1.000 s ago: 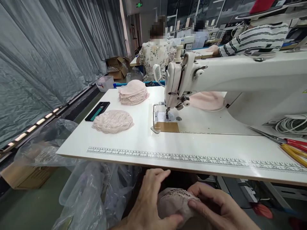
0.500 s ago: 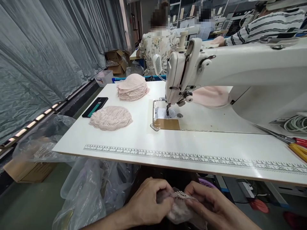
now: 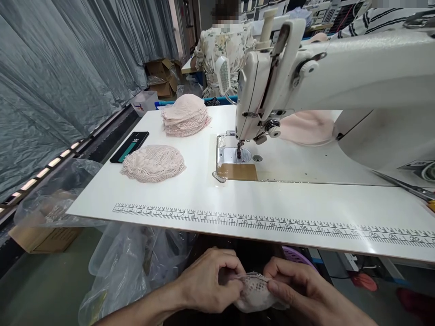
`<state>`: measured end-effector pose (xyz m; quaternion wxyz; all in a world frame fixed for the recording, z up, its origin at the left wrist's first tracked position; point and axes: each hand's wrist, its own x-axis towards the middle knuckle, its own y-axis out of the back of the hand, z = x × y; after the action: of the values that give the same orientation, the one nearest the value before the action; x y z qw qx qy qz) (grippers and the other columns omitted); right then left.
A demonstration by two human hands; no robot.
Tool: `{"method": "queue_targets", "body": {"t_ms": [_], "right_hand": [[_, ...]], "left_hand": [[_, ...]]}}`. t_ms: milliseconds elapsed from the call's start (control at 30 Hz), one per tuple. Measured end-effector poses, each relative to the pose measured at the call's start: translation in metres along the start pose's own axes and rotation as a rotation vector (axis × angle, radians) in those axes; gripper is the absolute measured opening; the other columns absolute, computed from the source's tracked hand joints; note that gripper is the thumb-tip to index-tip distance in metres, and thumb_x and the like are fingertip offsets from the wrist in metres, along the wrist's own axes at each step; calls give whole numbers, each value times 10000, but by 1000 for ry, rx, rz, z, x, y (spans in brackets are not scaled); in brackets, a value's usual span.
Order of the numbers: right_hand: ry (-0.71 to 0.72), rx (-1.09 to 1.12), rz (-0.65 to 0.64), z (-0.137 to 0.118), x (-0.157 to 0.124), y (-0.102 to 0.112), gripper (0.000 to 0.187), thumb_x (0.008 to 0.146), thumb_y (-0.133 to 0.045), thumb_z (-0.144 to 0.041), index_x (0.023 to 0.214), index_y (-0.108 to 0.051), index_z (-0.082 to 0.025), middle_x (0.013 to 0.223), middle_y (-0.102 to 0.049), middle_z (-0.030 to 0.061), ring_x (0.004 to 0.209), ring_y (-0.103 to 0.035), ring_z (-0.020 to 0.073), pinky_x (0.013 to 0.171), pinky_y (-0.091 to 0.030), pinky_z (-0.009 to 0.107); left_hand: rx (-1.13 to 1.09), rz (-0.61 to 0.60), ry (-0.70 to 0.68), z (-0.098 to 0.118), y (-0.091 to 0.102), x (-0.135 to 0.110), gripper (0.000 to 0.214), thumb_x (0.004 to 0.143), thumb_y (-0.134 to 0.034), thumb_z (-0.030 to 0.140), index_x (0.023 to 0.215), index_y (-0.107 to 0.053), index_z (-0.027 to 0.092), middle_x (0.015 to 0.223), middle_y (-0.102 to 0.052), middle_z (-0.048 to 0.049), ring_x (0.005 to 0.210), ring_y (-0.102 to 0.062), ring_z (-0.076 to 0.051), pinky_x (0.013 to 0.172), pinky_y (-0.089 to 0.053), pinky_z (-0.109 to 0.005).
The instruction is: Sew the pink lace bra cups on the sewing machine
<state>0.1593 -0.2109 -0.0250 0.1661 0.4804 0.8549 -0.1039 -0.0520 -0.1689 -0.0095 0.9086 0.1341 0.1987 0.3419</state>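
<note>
Currently, both your hands are clamped on one pale lace piece, low in front of you, off the near edge of the counter. Left hand curled, pinching its left side; right hand with thumb and fingers on the opposite side. The hands sit slightly apart, the cloth bunched between; likely held so to keep the seam-like upper edge drawn out and in your sight. Finger contact at the left is partly hidden. Two stacks lie left of the sewing machine: a flatter lace pile nearer you, a taller pink stack farther back, presumably set there for easy reach and to leave the needle area free. Black phone just beside the flatter pile; cannot tell whether they touch. Pink cloth lies behind the machine arm, which partly covers it. Scissors at right, handles cut off by the view. Counter edge, printed with a ruler, stands between your hands and the needle; the cloth would have to clear it. Clear plastic bags crowd below, left. Ahead, a co-worker in a floral top, back turned.
</note>
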Motion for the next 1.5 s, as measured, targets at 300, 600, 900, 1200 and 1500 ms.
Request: {"method": "queue_targets", "body": {"t_ms": [300,600,900,1200,1500], "right_hand": [[-25,-11,40,-8,3,0,398,843,-448,-593,740,-463,-209,608,-384,-54,573,-320,108,531,-285,210],[-38,-94,-32,-10,-2,2,356,842,-486,-548,804,-557,-201,660,-436,-36,601,-376,110,544,-324,205],[23,-181,48,-9,7,-3,434,808,-528,-570,609,-454,-191,569,-382,-57,559,-326,96,512,-266,206],[15,-173,90,-4,10,-6,494,768,-556,-601,551,-382,-193,526,-332,-65,520,-287,86,486,-255,208],[24,-154,50,0,14,-6,348,779,-622,-451,598,-529,-169,555,-413,-54,544,-358,87,503,-292,193]], "left_hand": [[11,-56,68,8,8,3,115,703,-555,198,794,-614,163,605,-472,39,600,-433,-103,571,-335,-194],[-176,-129,-18,-2,10,8,129,716,-688,274,705,-673,147,707,-586,13,664,-528,-99,631,-391,-179],[-178,-135,66,1,17,6,169,793,-602,275,781,-707,143,589,-562,31,548,-455,-70,531,-340,-152],[-105,-198,76,-8,10,7,181,737,-685,333,755,-728,159,560,-566,32,553,-484,-77,552,-350,-160],[-246,-268,172,-10,21,9,132,742,-651,236,819,-734,169,676,-663,8,649,-575,-112,615,-411,-169]]}}
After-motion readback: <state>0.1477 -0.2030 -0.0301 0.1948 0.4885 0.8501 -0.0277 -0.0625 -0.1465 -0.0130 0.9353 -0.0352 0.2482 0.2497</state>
